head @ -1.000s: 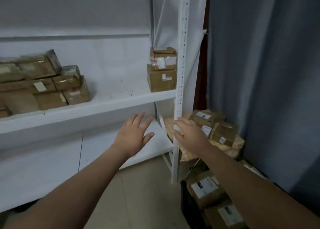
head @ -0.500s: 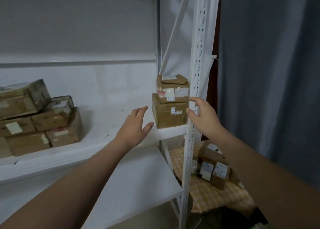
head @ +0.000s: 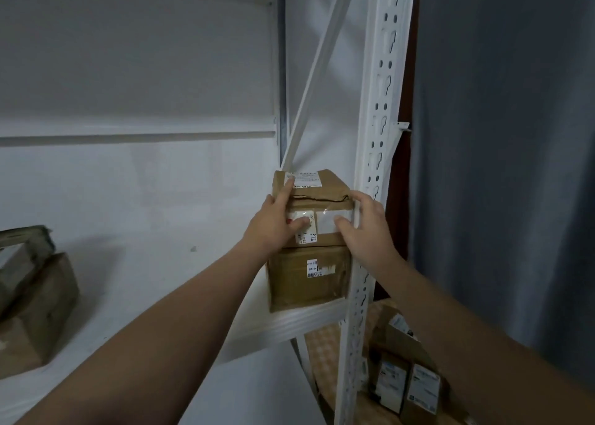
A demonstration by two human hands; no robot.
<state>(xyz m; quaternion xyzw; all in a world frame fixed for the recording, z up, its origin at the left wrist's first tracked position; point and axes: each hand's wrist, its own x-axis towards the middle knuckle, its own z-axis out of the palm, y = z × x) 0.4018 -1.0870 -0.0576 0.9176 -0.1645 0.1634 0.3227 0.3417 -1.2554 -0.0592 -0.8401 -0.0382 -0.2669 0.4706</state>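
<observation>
Small brown cardboard parcel, taped and carrying white labels, sits on top of a larger brown cardboard box at the right end of a white metal shelf, just beside the white perforated steel upright.

Both hands are on it. The left hand takes the left side. Its forefinger is stretched along the top edge and its thumb is pressed on the front label, while its other fingers are hidden behind the parcel. The right hand clasps the right front corner, fingers slightly spread over the top edge and thumb against the taped front.

The reach and the grasp look complete. The parcel does not appear to be lifted: its underside seems to rest flat on the box below, with no gap showing. What is left, as I judge it, is the whole carry. The parcel has to be raised clear of the lower box, drawn out past the upright and set down elsewhere.

More brown cardboard boxes lie at the shelf's left end, and small labelled cartons stand low beside the grey curtain.
</observation>
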